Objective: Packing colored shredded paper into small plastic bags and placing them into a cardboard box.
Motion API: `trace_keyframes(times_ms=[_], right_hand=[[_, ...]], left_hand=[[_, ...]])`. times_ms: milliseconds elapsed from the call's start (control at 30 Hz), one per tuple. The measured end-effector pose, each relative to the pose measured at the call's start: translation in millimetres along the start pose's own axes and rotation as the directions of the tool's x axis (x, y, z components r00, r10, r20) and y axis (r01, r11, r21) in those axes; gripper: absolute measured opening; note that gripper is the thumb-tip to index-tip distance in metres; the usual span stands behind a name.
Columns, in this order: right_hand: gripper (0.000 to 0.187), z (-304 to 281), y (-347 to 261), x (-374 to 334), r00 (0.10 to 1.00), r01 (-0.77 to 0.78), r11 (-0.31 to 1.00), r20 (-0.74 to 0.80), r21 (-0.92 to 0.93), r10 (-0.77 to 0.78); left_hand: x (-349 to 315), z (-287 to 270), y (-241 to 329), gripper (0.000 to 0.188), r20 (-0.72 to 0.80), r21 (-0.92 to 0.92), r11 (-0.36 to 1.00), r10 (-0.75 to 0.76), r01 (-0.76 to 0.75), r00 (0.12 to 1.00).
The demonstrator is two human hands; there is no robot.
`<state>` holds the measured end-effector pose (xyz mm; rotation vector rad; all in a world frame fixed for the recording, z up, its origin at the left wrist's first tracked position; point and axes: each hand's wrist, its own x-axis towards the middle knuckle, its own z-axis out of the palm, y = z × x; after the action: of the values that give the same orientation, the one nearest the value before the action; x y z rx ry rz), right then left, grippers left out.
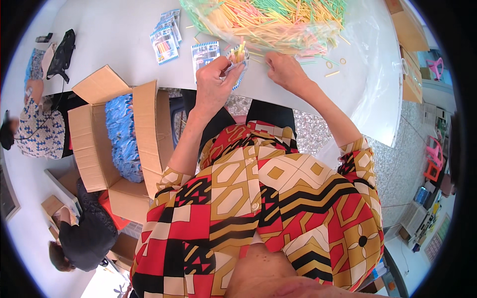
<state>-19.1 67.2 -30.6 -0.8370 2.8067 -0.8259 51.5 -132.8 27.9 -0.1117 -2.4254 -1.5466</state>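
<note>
My left hand (214, 82) is closed around a small blue-and-white packet (239, 74), held upright over the table's front edge. Several yellow and pink straw-like sticks (239, 50) poke out of its top. To the right, my right hand (288, 72) has its fingers curled together just above the table, beside the big bag. Whether a stick is between those fingertips I cannot make out. Another flat blue-and-white packet (204, 52) lies behind my left hand. A large clear plastic bag (238, 37) lies open at the back, heaped with green, yellow and pink sticks (283, 20).
An overlapping row of packets (165, 42) lies on the white table (119, 39). Left of me stands an open cardboard box (89, 144) full of blue packets (124, 139). Loose sticks and rubber bands (329, 64) lie at right. Two people (42, 129) are at the left.
</note>
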Motion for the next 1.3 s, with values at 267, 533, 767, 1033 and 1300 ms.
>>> trace_keyframes(times_ms=[267, 533, 767, 1033, 1300], right_hand=[[0.012, -12.9, 5.1, -6.7, 0.997, -0.075, 0.975, -0.012, 0.209, 0.08], [0.007, -59.0, -5.6, -9.7, 0.99, -0.133, 0.83, 0.038, 0.542, 0.134], [0.016, -113.3, -68.1, -6.9, 0.978, 0.192, 0.576, -0.201, 0.794, -0.048], [0.015, -103.0, -77.3, -4.8, 0.953, 0.303, 0.739, -0.189, 0.602, -0.236], [0.017, -98.9, -77.7, -1.0, 0.972, 0.22, 0.843, -0.036, 0.491, -0.233]], left_hand=[[-1.3, 3.0, 1.3, 0.016, 0.036, 0.0, 1.0, -0.018, 0.018, 0.999], [-1.1, 8.3, -3.4, 0.022, 0.04, -0.029, 0.999, 0.023, -0.022, 0.999], [-2.1, 14.2, 5.7, 0.022, 0.077, -0.056, 0.997, 0.064, -0.06, 0.995], [-3.0, 12.3, 9.0, 0.014, 0.15, -0.098, 0.995, 0.033, -0.019, 0.988], [-1.7, 12.0, 4.7, 0.012, 0.173, -0.025, 0.995, 0.103, -0.1, 0.98]])
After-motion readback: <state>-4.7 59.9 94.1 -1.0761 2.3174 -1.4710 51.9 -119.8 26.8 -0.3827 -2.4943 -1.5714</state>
